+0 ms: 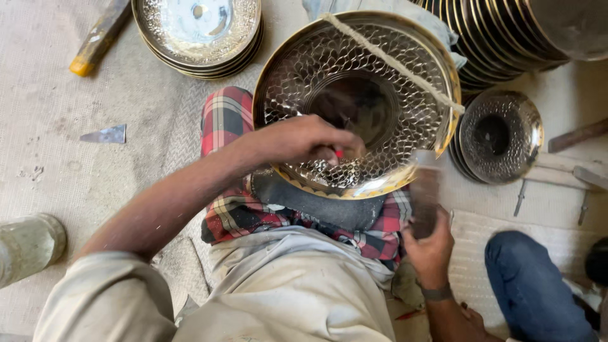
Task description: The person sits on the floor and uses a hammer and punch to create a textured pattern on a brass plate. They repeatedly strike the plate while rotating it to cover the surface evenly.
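Observation:
A large shiny metal plate (405, 95) with a hammered scale pattern and a golden rim rests tilted on my lap, over a dark pad (316, 202) and a red checked cloth (225, 120). A pale rope (392, 60) crosses its upper right. My left hand (297, 140) lies on the plate's lower part, fingers closed around a small tool with a red tip (339, 153). My right hand (430, 244) grips a dark blurred hammer (424, 190) just right of the plate's lower rim.
A stack of similar plates (196, 31) lies at the top left, another stack (506, 38) at the top right, and a smaller patterned plate (500, 136) on a pile to the right. A wooden-handled tool (98, 38), a metal scrap (104, 134) and a grey cylinder (28, 247) lie on the floor.

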